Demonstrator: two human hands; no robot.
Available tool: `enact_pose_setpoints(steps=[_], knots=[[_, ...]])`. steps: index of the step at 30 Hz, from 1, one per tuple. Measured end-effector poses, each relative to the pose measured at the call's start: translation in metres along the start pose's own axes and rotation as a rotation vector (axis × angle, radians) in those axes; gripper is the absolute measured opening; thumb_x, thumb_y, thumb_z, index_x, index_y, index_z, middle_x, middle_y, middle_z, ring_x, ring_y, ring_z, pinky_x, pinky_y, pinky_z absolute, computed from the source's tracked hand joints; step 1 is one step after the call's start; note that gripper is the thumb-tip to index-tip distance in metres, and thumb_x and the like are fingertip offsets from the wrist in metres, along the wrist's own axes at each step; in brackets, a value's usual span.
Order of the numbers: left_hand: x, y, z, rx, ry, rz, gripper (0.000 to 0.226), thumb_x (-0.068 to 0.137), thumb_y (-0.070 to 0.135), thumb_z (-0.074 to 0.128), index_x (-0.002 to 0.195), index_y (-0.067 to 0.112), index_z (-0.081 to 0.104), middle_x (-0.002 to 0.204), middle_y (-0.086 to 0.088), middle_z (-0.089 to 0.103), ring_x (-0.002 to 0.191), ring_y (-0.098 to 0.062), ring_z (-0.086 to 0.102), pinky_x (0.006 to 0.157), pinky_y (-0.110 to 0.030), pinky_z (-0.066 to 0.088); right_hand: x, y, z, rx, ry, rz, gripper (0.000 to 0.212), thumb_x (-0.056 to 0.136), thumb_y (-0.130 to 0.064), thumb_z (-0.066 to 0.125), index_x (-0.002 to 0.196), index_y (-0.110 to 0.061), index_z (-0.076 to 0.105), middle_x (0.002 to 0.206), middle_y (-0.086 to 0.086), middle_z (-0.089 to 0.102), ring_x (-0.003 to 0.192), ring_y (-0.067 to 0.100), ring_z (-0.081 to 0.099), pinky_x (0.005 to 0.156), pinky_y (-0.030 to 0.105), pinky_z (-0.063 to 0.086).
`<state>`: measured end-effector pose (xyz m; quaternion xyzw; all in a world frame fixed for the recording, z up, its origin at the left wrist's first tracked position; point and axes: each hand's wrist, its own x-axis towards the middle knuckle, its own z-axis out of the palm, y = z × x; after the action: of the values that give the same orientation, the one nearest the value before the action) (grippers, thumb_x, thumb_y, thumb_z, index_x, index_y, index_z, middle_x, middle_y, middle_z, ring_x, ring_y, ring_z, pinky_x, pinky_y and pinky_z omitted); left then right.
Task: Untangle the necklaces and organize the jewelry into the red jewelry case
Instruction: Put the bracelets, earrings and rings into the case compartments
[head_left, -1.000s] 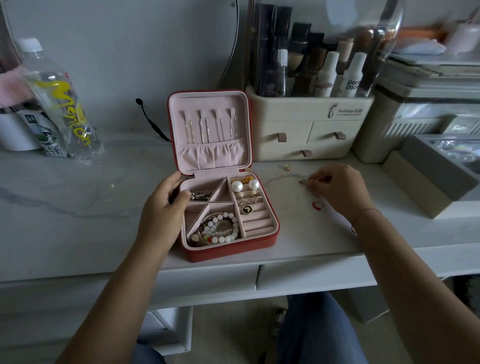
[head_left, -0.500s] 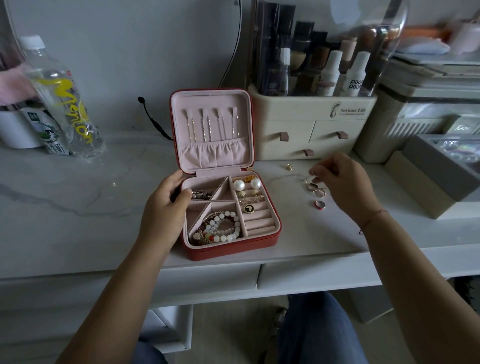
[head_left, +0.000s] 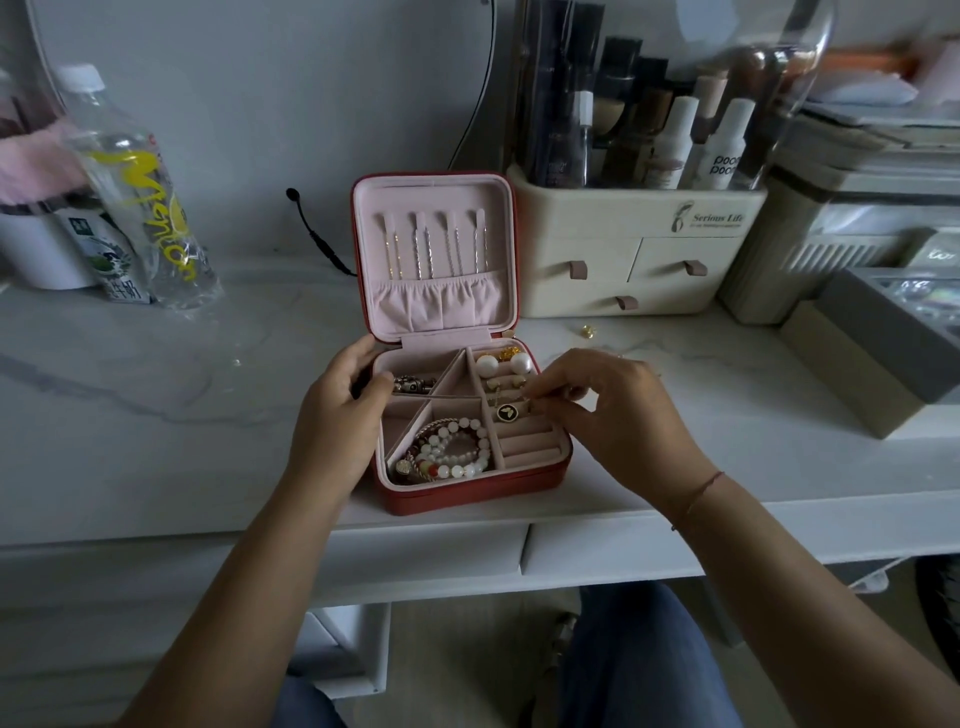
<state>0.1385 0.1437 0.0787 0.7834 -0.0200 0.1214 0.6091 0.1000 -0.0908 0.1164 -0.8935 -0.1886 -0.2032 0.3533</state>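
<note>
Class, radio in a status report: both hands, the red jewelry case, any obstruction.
Left hand grips red jewelry case wall. Right hand pinch over ring rolls, contents unclear. Case open, unobstructed.

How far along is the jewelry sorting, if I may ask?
Done: chains hang in the lid, bracelets and pearl earrings sit in the case. In hand: the left hand holds the case while the right hand pinches at the ring rolls; any piece there is too small to see. Left: a gold piece on the table.
</note>
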Motion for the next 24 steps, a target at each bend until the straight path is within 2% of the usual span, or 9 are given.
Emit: enact_pose_setpoints(steps=[4, 8, 11, 16, 19, 24], knots=[[0.0007, -0.0022, -0.0005, -0.002, -0.005, -0.001, 0.038, 0.094, 0.012, 0.052, 0.127, 0.030, 0.058, 0.118, 0.012, 0.066, 0.112, -0.003, 0.059, 0.101, -0.033, 0.044, -0.0005, 0.0024, 0.0023, -0.104, 0.062, -0.056, 0.015, 0.078, -0.006, 0.072, 0.090, -0.015, 0.074, 0.079, -0.003, 0.069, 0.075, 0.008, 0.055, 0.068, 0.013, 0.044], [0.0011, -0.0017, -0.0004, 0.003, -0.002, -0.002, 0.039, 0.094, 0.010, 0.052, 0.127, 0.029, 0.058, 0.117, 0.013, 0.066, 0.111, -0.003, 0.059, 0.100, -0.031, 0.045, -0.0043, 0.0036, 0.0056, -0.194, 0.148, -0.206, 0.012, 0.080, -0.008, 0.067, 0.090, -0.012, 0.073, 0.078, 0.000, 0.068, 0.072, 0.015, 0.060, 0.066, 0.029, 0.048], [0.0011, -0.0022, 0.0003, 0.001, -0.005, -0.002, 0.038, 0.094, 0.011, 0.052, 0.127, 0.029, 0.058, 0.118, 0.012, 0.066, 0.112, -0.004, 0.059, 0.102, -0.034, 0.045, -0.0073, 0.0057, 0.0079, -0.230, 0.155, -0.271, 0.011, 0.085, -0.011, 0.063, 0.089, -0.011, 0.073, 0.081, 0.000, 0.069, 0.076, 0.018, 0.062, 0.066, 0.033, 0.049], [0.0005, -0.0024, -0.0003, -0.001, -0.012, 0.002, 0.039, 0.092, 0.015, 0.052, 0.127, 0.030, 0.058, 0.118, 0.012, 0.066, 0.112, -0.005, 0.060, 0.102, -0.036, 0.045, -0.0065, 0.0098, 0.0085, -0.227, 0.184, -0.270, 0.009, 0.082, -0.006, 0.068, 0.089, -0.011, 0.072, 0.081, 0.001, 0.069, 0.076, 0.021, 0.062, 0.067, 0.038, 0.051], [0.0003, -0.0001, 0.0003, 0.003, -0.007, -0.004, 0.039, 0.094, 0.010, 0.052, 0.126, 0.030, 0.058, 0.116, 0.014, 0.066, 0.110, -0.002, 0.059, 0.100, -0.031, 0.044, -0.0054, 0.0098, 0.0099, -0.229, 0.178, -0.287, 0.009, 0.082, -0.006, 0.069, 0.089, -0.011, 0.072, 0.080, 0.001, 0.069, 0.075, 0.021, 0.062, 0.066, 0.038, 0.051], [0.0005, -0.0003, 0.0000, 0.011, -0.011, 0.004, 0.040, 0.090, 0.014, 0.052, 0.126, 0.033, 0.058, 0.117, 0.016, 0.065, 0.112, -0.002, 0.058, 0.101, -0.032, 0.044, -0.0020, 0.0062, 0.0022, -0.214, 0.085, -0.276, 0.016, 0.079, -0.008, 0.067, 0.092, -0.015, 0.073, 0.081, -0.002, 0.069, 0.074, 0.016, 0.061, 0.064, 0.034, 0.051]])
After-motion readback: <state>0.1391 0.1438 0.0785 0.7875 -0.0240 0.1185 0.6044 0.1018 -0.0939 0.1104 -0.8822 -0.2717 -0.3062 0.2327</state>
